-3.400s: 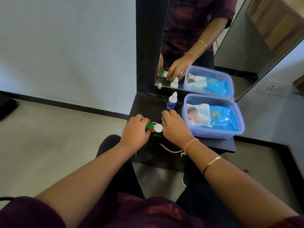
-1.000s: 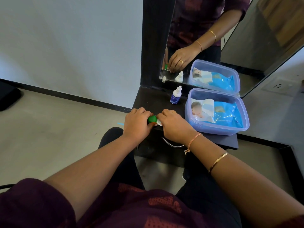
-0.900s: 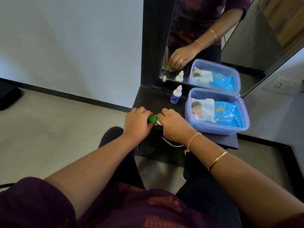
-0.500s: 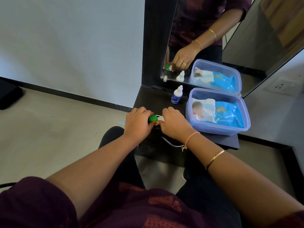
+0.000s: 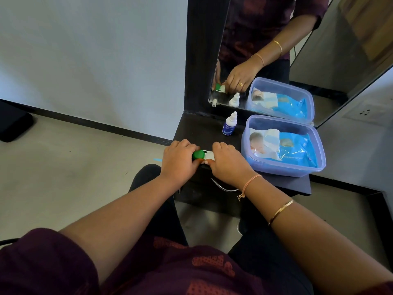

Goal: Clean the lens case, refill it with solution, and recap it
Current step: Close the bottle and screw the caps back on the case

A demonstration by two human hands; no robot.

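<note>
A small lens case (image 5: 209,155) with a green cap (image 5: 198,154) on its left well and a white right side lies at the front edge of the black shelf (image 5: 200,128). My left hand (image 5: 177,160) grips the green-capped end. My right hand (image 5: 228,162) covers and holds the white end, so that side's cap is hidden. A white solution bottle (image 5: 229,124) with a blue label stands upright at the back of the shelf, apart from both hands.
A clear blue-tinted plastic box (image 5: 297,169) holding a blue wipes pack sits on the shelf's right half. A mirror (image 5: 276,50) in a black frame rises behind the shelf. A metal drawer handle (image 5: 221,186) shows under my right wrist.
Both hands have stayed closed around the case, and my right hand has slid over its white end. The view has shifted slightly; bottle and box have not moved.
</note>
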